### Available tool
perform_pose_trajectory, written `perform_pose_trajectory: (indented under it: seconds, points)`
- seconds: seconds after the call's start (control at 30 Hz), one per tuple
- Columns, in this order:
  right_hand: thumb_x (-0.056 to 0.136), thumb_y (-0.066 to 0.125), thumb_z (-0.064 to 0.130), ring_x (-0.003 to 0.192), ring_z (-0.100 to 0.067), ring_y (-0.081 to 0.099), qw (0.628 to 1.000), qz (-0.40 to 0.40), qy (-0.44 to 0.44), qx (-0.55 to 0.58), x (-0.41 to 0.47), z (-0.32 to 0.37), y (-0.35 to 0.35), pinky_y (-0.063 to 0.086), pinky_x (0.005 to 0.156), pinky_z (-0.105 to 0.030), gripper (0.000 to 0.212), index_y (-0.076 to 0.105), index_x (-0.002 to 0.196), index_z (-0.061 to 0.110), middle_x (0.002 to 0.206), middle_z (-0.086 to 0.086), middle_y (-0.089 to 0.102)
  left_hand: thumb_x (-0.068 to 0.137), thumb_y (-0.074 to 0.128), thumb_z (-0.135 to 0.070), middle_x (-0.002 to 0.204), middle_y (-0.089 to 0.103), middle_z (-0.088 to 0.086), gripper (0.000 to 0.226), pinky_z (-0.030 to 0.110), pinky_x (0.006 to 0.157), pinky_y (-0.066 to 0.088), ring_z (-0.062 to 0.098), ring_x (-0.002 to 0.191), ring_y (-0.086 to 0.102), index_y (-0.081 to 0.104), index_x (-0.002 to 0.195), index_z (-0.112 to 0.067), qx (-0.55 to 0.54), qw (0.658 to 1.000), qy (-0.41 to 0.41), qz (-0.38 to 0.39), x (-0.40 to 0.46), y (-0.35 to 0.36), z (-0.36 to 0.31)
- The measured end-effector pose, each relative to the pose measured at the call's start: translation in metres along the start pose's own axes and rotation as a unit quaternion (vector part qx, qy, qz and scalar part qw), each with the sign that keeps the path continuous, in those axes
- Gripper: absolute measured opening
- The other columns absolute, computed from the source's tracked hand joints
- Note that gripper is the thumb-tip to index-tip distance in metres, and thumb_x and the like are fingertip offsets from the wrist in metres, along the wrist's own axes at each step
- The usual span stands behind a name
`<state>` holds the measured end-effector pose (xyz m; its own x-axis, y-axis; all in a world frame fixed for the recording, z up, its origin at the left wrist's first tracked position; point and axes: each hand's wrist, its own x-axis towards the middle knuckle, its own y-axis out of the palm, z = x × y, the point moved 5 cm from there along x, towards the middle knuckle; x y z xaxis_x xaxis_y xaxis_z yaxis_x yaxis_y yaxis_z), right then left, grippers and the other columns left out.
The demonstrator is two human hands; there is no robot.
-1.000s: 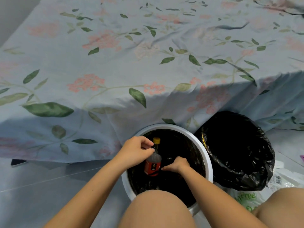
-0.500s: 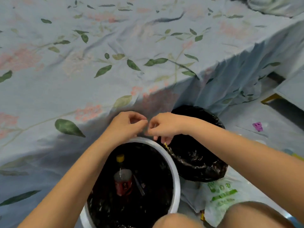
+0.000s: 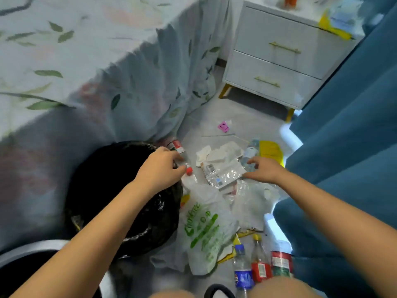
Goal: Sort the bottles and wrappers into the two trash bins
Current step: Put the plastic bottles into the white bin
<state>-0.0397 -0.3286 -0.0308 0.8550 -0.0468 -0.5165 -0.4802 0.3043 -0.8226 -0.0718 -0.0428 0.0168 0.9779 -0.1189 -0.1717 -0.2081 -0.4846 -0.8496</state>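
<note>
Now both hands are leaving the white-rimmed bin [image 3: 25, 248], one bottle deposited. Left hand [image 3: 160, 168] is curling round a clear, red-capped bottle [image 3: 182, 157] beside the black-lined bin [image 3: 103, 181]. Right hand [image 3: 263, 169], fingers relaxed, is touching a crinkly transparent wrapper [image 3: 222, 173] on the floor [image 3: 210, 123].

Grey floor [image 3: 206, 117]; white nightstand [image 3: 277, 61]; teal curtain [image 3: 348, 125].

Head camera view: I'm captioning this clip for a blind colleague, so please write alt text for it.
A person's left hand grips a clear red-capped bottle beside a black-lined bin, while the right hand reaches for a clear wrapper among litter on the floor. Three more bottles lie nearer, between a floral bedspread and blue curtain.
</note>
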Motion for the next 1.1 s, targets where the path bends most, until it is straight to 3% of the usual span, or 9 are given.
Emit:
perform_pose_trajectory:
  seconds: [0.1, 0.27, 0.43, 0.6, 0.73, 0.83, 0.93, 1.03, 1.1]
  points:
    - [0.079, 0.071, 0.040, 0.116, -0.025, 0.057, 0.997, 0.020, 0.068, 0.042, 0.004, -0.063, 0.024, 0.043, 0.093, -0.029, 0.056, 0.056, 0.127, 0.017, 0.125, -0.008, 0.062, 0.084, 0.061, -0.033, 0.107, 0.067, 0.009, 0.032, 0.029, 0.081, 0.043, 0.026, 0.104, 0.060, 0.070, 0.108, -0.014, -0.011, 1.000, -0.003, 0.027, 0.027, 0.031, -0.025]
    - [0.077, 0.075, 0.034, 0.110, -0.023, 0.060, 0.976, 0.046, 0.154, 0.150, -0.021, -0.137, 0.119, 0.044, 0.089, -0.027, 0.054, 0.057, 0.123, 0.012, 0.121, -0.009, 0.063, 0.087, 0.058, -0.031, 0.113, 0.067, 0.002, 0.031, 0.032, 0.086, 0.048, 0.020, 0.099, 0.062, 0.066, 0.114, -0.017, -0.041, 0.996, 0.046, 0.068, 0.040, 0.100, -0.064]
    - [0.069, 0.078, 0.046, 0.107, -0.021, 0.059, 0.935, 0.011, 0.234, 0.267, -0.068, -0.171, 0.196, 0.049, 0.091, -0.032, 0.070, 0.053, 0.126, 0.015, 0.124, -0.006, 0.060, 0.087, 0.060, -0.035, 0.113, 0.066, -0.001, 0.032, 0.026, 0.082, 0.046, 0.013, 0.090, 0.059, 0.064, 0.115, -0.018, -0.056, 0.975, 0.056, 0.209, 0.013, 0.191, -0.075]
    - [0.059, 0.072, 0.067, 0.116, -0.022, 0.056, 0.961, 0.041, 0.208, 0.176, -0.076, -0.173, 0.224, 0.048, 0.097, -0.037, 0.091, 0.048, 0.132, 0.018, 0.129, -0.003, 0.059, 0.084, 0.064, -0.044, 0.112, 0.065, 0.003, 0.045, 0.022, 0.077, 0.041, 0.016, 0.095, 0.059, 0.061, 0.117, -0.014, -0.077, 0.952, -0.038, 0.293, -0.013, 0.271, -0.065]
    - [0.057, 0.064, 0.077, 0.106, -0.022, 0.059, 0.974, 0.111, 0.180, 0.086, -0.068, -0.161, 0.232, 0.051, 0.087, -0.034, 0.086, 0.051, 0.120, 0.020, 0.119, -0.003, 0.062, 0.079, 0.064, -0.052, 0.086, 0.062, 0.004, 0.037, 0.026, 0.064, 0.039, 0.021, 0.085, 0.059, 0.060, 0.084, -0.015, -0.017, 0.937, -0.065, 0.344, -0.032, 0.311, -0.055]
    - [0.067, 0.067, 0.067, 0.093, -0.018, 0.057, 0.966, 0.167, 0.159, 0.119, -0.062, -0.150, 0.238, 0.049, 0.078, -0.029, 0.070, 0.051, 0.111, 0.017, 0.113, -0.005, 0.061, 0.076, 0.066, -0.053, 0.066, 0.055, -0.001, 0.041, 0.024, 0.052, 0.034, 0.018, 0.074, 0.056, 0.050, 0.060, -0.019, -0.027, 0.926, -0.099, 0.364, -0.047, 0.331, -0.045]
    - [0.080, 0.069, 0.043, 0.105, -0.021, 0.056, 0.958, 0.182, 0.147, 0.168, -0.060, -0.150, 0.245, 0.045, 0.081, -0.027, 0.056, 0.050, 0.121, 0.010, 0.120, -0.009, 0.057, 0.076, 0.067, -0.053, 0.084, 0.062, -0.002, 0.031, 0.021, 0.066, 0.041, 0.014, 0.081, 0.058, 0.058, 0.070, -0.024, -0.106, 0.908, -0.141, 0.381, -0.064, 0.349, -0.041]
    - [0.076, 0.073, 0.045, 0.104, -0.017, 0.058, 0.932, 0.157, 0.182, 0.271, -0.064, -0.161, 0.258, 0.049, 0.081, -0.026, 0.062, 0.049, 0.124, 0.013, 0.120, -0.005, 0.059, 0.065, 0.066, -0.066, 0.093, 0.066, -0.004, 0.051, 0.015, 0.069, 0.044, 0.009, 0.085, 0.059, 0.067, 0.093, -0.024, -0.161, 0.886, -0.165, 0.403, -0.076, 0.359, -0.040]
    - [0.079, 0.071, 0.043, 0.093, -0.013, 0.061, 0.918, 0.136, 0.196, 0.316, -0.068, -0.165, 0.264, 0.052, 0.076, -0.025, 0.048, 0.053, 0.113, 0.015, 0.109, -0.003, 0.062, 0.062, 0.080, -0.055, 0.095, 0.067, -0.007, 0.052, 0.008, 0.072, 0.048, 0.003, 0.085, 0.060, 0.063, 0.099, -0.023, -0.207, 0.863, -0.178, 0.426, -0.085, 0.368, -0.040]
